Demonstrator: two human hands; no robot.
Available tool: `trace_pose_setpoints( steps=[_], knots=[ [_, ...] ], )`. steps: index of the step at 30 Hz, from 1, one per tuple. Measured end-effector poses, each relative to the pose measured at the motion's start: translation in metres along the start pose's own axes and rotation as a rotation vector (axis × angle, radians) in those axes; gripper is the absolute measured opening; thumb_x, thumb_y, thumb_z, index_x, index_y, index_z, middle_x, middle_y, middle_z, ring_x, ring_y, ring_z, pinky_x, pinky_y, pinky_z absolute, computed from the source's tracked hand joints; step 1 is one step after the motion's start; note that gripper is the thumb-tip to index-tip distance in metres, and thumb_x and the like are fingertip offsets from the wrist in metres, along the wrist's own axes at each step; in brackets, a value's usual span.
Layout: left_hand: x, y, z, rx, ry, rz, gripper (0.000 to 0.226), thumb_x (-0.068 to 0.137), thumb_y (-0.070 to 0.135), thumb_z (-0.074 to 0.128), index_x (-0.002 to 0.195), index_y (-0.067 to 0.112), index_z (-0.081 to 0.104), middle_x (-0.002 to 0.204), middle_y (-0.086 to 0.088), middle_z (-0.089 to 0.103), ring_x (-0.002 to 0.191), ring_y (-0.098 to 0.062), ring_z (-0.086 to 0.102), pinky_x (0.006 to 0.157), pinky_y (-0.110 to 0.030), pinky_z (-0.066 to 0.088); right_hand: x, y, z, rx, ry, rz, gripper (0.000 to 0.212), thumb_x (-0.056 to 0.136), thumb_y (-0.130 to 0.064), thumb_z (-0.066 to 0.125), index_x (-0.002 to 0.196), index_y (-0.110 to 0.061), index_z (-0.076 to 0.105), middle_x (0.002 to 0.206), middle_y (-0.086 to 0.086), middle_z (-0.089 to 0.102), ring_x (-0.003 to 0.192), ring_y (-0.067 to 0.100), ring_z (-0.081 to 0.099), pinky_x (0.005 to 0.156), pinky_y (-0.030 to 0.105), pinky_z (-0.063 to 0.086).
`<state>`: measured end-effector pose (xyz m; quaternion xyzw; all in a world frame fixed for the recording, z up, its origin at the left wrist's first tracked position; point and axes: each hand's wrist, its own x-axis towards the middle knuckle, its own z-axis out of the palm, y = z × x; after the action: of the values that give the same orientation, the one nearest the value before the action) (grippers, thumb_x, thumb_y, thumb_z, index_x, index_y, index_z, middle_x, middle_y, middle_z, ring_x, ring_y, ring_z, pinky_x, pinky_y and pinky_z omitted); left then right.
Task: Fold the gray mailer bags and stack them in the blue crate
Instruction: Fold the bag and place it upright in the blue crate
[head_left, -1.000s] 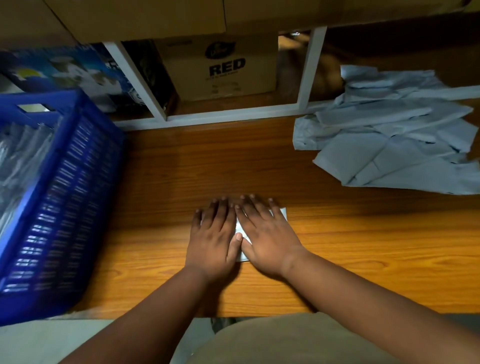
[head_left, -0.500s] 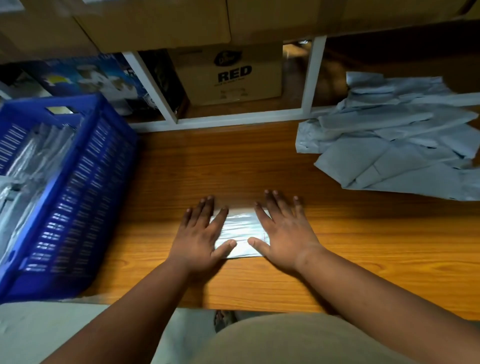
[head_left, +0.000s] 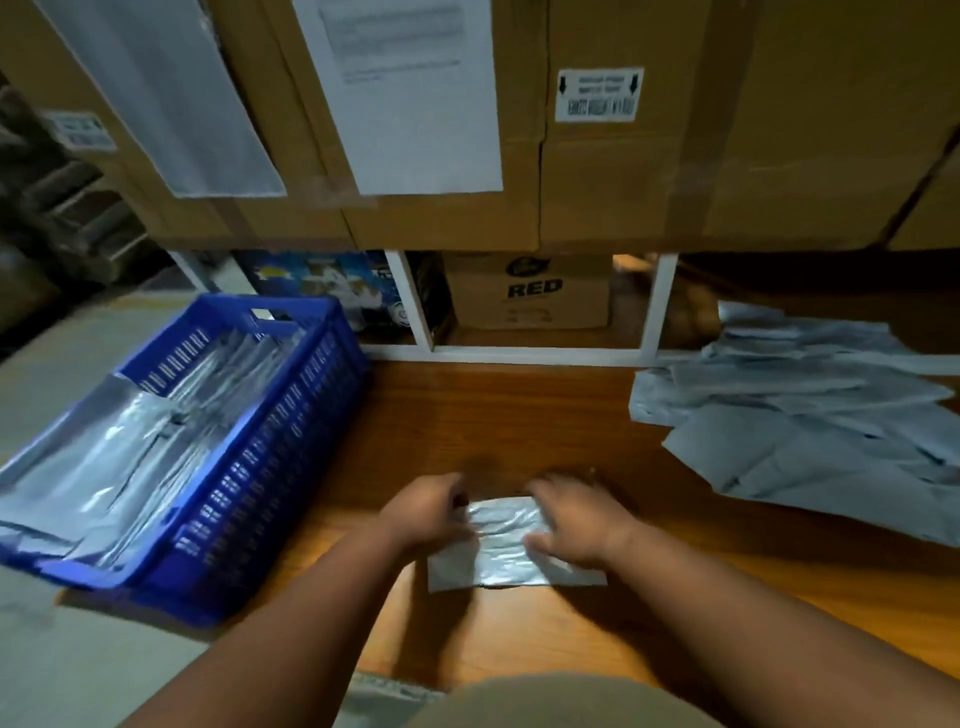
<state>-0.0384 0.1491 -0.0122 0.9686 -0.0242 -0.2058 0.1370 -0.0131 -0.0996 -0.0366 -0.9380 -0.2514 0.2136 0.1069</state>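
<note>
Head view: folded gray mailer bag is lying flat on the wooden table, near the front edge, between both hands. Left hand is sitting on the bag's left end with fingers curled in; motion blur is hiding whether they're pinching the edge, so can't tell its grip. Right hand is resting on the bag's right half, fingers spread and roughly flat, thumb pointing in toward the bag's middle, pressing rather than gripping.

Blue crate is sitting at the table's left end, tilted in frame, well apart from the hands. Folded bags in crate are lining its inside, shiny gray, some draping over the near-left rim.

Pile of unfolded mailer bags is spreading loosely over the table's far right, overlapping each other.

Behind the table: white shelf frame is holding a cardboard box marked RED. Large cartons are stacking above, carrying paper sheets and a label.
</note>
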Motion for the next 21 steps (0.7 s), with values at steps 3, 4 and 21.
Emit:
trace_pose_setpoints(
  steps=[3,4,21],
  knots=[
    [-0.02,-0.01,-0.034,-0.164,0.056,0.011,0.037,0.086,0.029,0.087,0.111,0.035,0.061,0.113,0.014,0.065,0.104,-0.007,0.066,0.087,-0.028,0.059,0.021,-0.03,-0.031,0.086,0.013,-0.114,0.046,0.094,-0.056,0.07,0.134,-0.038,0.056,0.132,-0.008,0.065,0.119,0.021,0.063,0.098,0.043,0.054],
    [-0.029,-0.015,-0.049,-0.174,0.073,0.019,0.035,0.088,0.027,0.085,0.112,0.037,0.062,0.113,0.014,0.065,0.103,-0.005,0.065,0.085,-0.027,0.059,0.029,-0.037,-0.044,0.058,0.006,-0.157,0.033,0.096,-0.053,0.07,0.124,-0.039,0.06,0.122,-0.01,0.066,0.11,0.019,0.065,0.091,0.042,0.056],
    [-0.222,-0.249,-0.214,-0.211,0.776,-0.309,0.019,0.078,0.025,0.083,0.086,0.024,0.066,0.078,0.009,0.067,0.076,-0.017,0.064,0.069,-0.032,0.051,0.161,-0.353,-0.23,-0.277,0.318,-0.674,0.009,0.099,-0.038,0.062,0.092,-0.035,0.065,0.093,-0.011,0.067,0.087,0.016,0.064,0.077,0.041,0.056]
  ],
)
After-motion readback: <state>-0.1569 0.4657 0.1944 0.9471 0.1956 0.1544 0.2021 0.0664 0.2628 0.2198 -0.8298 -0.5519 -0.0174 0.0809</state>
